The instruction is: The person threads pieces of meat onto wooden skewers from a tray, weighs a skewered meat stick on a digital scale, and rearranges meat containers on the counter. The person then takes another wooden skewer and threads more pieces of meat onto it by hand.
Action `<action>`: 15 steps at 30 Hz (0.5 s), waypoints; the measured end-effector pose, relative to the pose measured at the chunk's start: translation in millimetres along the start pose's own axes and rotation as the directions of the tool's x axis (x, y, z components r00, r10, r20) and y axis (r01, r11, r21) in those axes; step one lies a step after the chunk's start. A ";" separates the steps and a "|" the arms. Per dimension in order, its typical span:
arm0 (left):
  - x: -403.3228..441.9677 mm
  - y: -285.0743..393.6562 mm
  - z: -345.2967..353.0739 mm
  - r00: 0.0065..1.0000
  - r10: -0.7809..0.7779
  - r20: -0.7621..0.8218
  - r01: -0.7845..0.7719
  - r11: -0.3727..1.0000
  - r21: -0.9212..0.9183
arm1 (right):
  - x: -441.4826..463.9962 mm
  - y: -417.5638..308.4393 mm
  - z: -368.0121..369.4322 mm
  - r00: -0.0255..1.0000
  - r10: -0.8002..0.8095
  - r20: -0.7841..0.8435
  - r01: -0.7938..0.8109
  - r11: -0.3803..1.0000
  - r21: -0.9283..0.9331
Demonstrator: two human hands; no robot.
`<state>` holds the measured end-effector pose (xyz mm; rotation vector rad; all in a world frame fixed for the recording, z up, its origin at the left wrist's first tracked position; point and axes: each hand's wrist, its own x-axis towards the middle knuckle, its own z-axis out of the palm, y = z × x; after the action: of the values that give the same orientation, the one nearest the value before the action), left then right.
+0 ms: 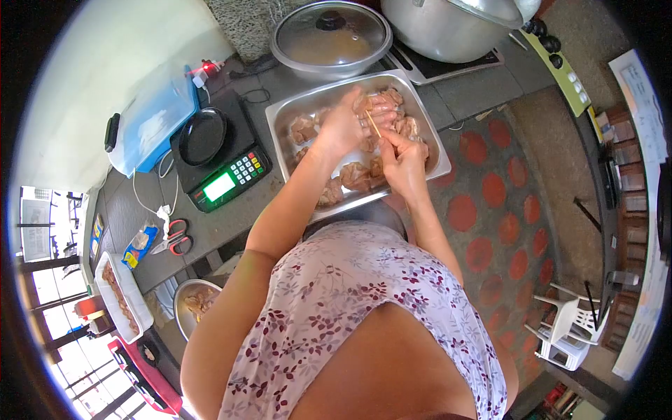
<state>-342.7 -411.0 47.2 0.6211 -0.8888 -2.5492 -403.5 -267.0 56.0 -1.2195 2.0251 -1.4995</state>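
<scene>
A steel tray [278,119] on the counter holds several pieces of raw meat [355,176], probably chicken. My left hand [343,127] is over the tray, its fingers curled round a piece of raw meat [362,105]. In my right hand [404,162] a thin wooden skewer [374,124] is pinched between thumb and fingers. Its far end meets the meat at my left hand; whether the tip has gone in is hidden. More meat lies in the tray below and around both hands.
Behind the tray stand a glass-lidded pan [332,42] and a large pot [455,31]. On the left are a digital scale [231,180] with a black dish [203,136], scissors [175,239], a blue-lidded container [150,119] and a bowl of meat [198,302].
</scene>
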 end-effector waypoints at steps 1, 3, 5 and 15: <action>1.1 2.5 -1.1 0.999 -0.038 0.015 0.039 0.998 -0.056 | 0.1 -3.8 -2.0 1.000 -0.010 0.027 0.011 0.999 -0.037; 3.3 2.8 -2.3 0.997 -0.076 0.034 0.079 0.991 -0.112 | -0.2 10.1 4.7 1.000 0.005 0.024 -0.004 1.000 -0.023; 4.1 -1.0 -4.2 0.999 0.000 0.035 0.000 1.000 0.001 | -1.4 20.5 8.1 0.999 0.026 0.020 -0.026 1.000 -0.007; -6.5 -13.9 14.9 0.981 0.185 -0.058 -0.181 0.981 0.072 | -2.3 15.2 8.5 0.999 0.038 0.005 -0.038 0.999 0.022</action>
<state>-347.6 -390.5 50.5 0.6075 -0.9650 -2.3313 -402.8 -269.2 38.6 -1.1688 2.0113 -1.4961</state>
